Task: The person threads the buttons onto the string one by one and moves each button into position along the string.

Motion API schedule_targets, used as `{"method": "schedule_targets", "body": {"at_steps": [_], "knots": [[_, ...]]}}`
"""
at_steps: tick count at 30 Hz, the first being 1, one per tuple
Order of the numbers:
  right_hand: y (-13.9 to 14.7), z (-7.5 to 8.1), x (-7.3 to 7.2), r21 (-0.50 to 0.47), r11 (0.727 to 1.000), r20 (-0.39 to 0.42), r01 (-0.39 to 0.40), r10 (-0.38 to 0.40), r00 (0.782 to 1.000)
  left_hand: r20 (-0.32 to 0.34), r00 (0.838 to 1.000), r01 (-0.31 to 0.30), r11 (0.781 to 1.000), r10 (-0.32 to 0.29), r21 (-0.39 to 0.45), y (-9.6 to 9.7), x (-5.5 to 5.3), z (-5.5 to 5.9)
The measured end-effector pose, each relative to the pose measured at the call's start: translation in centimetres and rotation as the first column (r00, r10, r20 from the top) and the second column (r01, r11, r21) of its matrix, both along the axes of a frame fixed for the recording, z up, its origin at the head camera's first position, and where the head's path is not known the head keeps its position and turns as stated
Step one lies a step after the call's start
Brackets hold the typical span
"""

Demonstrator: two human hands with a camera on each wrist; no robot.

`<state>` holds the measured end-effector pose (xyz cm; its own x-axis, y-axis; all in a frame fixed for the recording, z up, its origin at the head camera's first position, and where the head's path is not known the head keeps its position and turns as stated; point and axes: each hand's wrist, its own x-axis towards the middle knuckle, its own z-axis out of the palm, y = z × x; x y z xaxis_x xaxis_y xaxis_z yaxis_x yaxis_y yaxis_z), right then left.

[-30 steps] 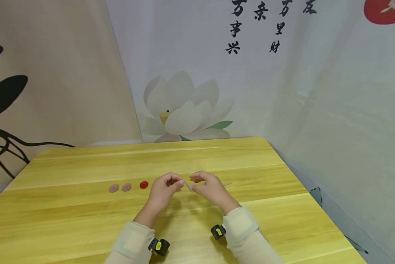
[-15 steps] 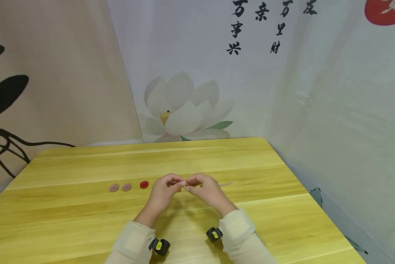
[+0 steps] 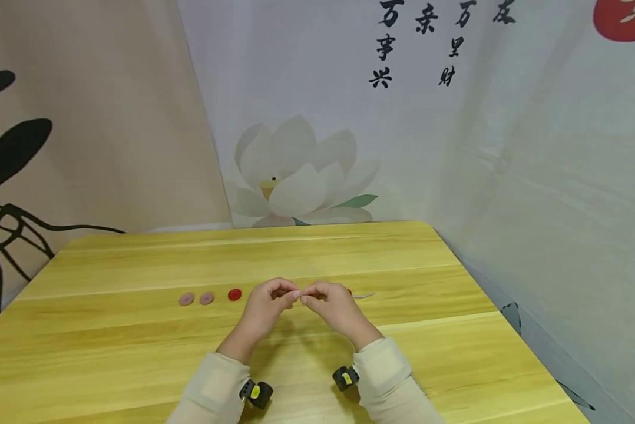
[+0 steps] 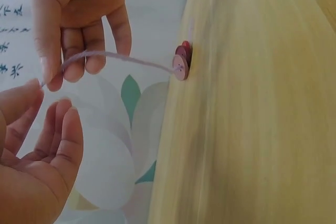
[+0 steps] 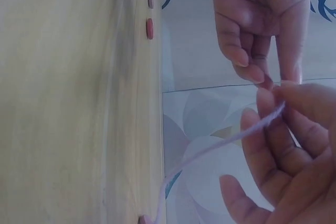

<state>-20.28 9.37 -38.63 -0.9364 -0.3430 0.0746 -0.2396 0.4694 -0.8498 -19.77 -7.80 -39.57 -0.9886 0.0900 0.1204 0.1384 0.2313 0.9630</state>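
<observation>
Reaching up from a small bunch of buttons, a thin, pale purple string (image 4: 134, 60) is pinched at its top by both hands. The left hand (image 3: 264, 305) and the right hand (image 3: 334, 305) each grip it with thumb and finger, and their tips touch. The left wrist view shows the string going to the middle of a round, light pink button (image 4: 180, 68). Behind that one sit a dark red button (image 4: 181, 52) and a bright red button (image 4: 186, 44). The head view mostly hides this bunch behind the right hand; only a speck of red and a bit of string peek out. It does show two flat, round, dull pink buttons (image 3: 207, 298) and a flat, round red button (image 3: 234, 294) lying left of the hands. They all rest on a yellow wooden table (image 3: 137, 365). Behind it, a pale cloth wall has a big white flower (image 3: 301, 182).
</observation>
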Motion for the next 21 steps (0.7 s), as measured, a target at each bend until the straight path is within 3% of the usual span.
{"method": "schedule_targets", "body": {"at_steps": [7, 21], "knots": [[0.4, -0.2, 0.1, 0.001, 1.0, -0.022, 0.001, -0.001, 1.0, 0.043, 0.999, 0.015, 1.0, -0.014, -0.02, -1.0, -0.1, 0.2], [1.2, -0.4, 0.1, -0.058, 0.998, 0.008, 0.014, -0.014, 1.0, 0.046, 0.997, -0.064, 0.994, 0.069, -0.094, -4.9, -0.6, 1.5]]}}
